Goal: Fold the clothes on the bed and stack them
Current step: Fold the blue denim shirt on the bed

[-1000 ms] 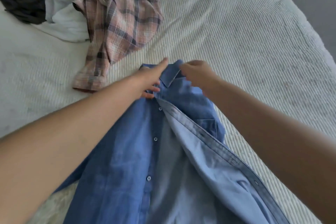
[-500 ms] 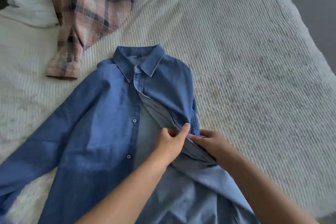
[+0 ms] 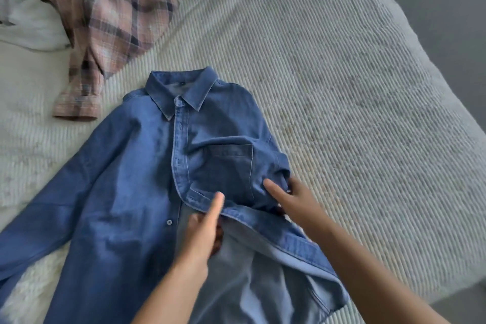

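Note:
A blue denim shirt (image 3: pixel 126 192) lies face up on the bed (image 3: pixel 342 113), collar pointing away from me. Its upper front is closed, and the chest pocket faces up. Lower down the front gapes and the paler inside shows. My left hand (image 3: pixel 203 231) pinches the front button edge at mid-chest, thumb on top and fingers underneath. Just right of the pocket, my right hand (image 3: pixel 294 200) grips the bunched cloth at the shirt's right side, with its thumb lying on the denim. One sleeve stretches out to the lower left.
A pink plaid shirt (image 3: pixel 113 16) lies crumpled at the far left beside a white garment (image 3: pixel 29 26). A fluffy white patch (image 3: pixel 34 284) shows under the denim sleeve. The bed's ribbed cover runs bare to the right, ending at grey floor (image 3: pixel 447 8).
The right front panel has been drawn across the chest, so the pocket now faces up. Both hands came down from the collar to mid-chest, and my right hand has shifted out to the shirt's side.

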